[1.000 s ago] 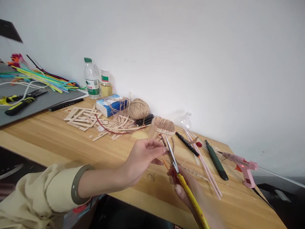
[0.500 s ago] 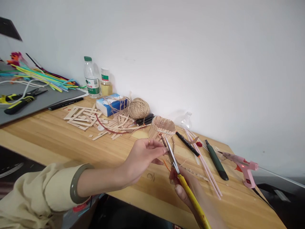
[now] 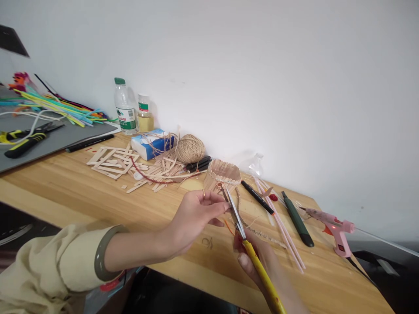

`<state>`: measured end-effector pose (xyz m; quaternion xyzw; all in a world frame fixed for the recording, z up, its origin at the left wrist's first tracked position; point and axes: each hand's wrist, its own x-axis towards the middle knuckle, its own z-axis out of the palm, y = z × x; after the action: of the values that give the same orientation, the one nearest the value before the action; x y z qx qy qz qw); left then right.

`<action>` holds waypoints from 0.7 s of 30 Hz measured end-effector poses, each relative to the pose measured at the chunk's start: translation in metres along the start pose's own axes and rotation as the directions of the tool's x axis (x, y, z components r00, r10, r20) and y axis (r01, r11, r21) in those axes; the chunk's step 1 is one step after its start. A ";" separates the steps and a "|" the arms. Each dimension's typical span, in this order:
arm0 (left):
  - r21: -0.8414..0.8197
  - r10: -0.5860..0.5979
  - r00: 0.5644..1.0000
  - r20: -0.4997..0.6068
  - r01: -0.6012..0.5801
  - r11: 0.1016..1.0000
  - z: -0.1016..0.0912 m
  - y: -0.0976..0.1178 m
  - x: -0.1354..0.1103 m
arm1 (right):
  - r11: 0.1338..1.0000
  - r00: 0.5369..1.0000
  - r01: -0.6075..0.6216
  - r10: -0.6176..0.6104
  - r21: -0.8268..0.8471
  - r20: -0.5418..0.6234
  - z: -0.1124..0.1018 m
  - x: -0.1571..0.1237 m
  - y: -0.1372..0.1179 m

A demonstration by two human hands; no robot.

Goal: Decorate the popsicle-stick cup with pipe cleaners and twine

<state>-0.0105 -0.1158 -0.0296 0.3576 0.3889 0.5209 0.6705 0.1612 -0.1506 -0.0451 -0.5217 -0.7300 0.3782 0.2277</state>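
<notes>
My left hand [image 3: 193,218] reaches over the wooden table [image 3: 81,187], its fingertips pinched on a small thin piece I cannot make out, right at the scissor blades. My right hand [image 3: 262,270] grips yellow-handled scissors [image 3: 244,240], whose blades point up and away toward a small cup made of wooden sticks [image 3: 224,174]. A braided twine strip [image 3: 262,233] lies on the table just past the scissors.
A twine ball [image 3: 190,148], blue tissue pack [image 3: 151,144], loose craft sticks [image 3: 113,161] and two bottles [image 3: 125,107] sit at the back. Black marker [image 3: 258,197], pink straws [image 3: 281,226], green knife [image 3: 297,219] and pink glue gun [image 3: 337,231] lie right. Pliers [image 3: 29,139] rest far left.
Almost nothing has moved: both hands hold the same pose, with the scissors shifted very slightly.
</notes>
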 end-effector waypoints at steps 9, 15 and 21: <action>0.023 -0.039 0.999 0.019 0.038 0.999 -0.001 -0.001 0.001 | 0.999 0.999 0.019 -0.018 0.036 -0.036 0.000 -0.001 0.007; -0.012 -0.012 1.000 0.003 0.012 1.000 -0.003 0.002 0.003 | 0.999 0.999 -0.047 0.046 -0.027 -0.029 -0.003 -0.001 0.003; 0.012 0.005 1.000 -0.008 -0.005 1.000 -0.008 0.002 0.006 | 0.951 0.986 -0.164 0.149 -0.260 -0.078 -0.010 -0.005 0.003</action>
<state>-0.0171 -0.1093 -0.0325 0.3605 0.3937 0.5218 0.6654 0.1715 -0.1513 -0.0412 -0.6144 -0.7236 0.2787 0.1458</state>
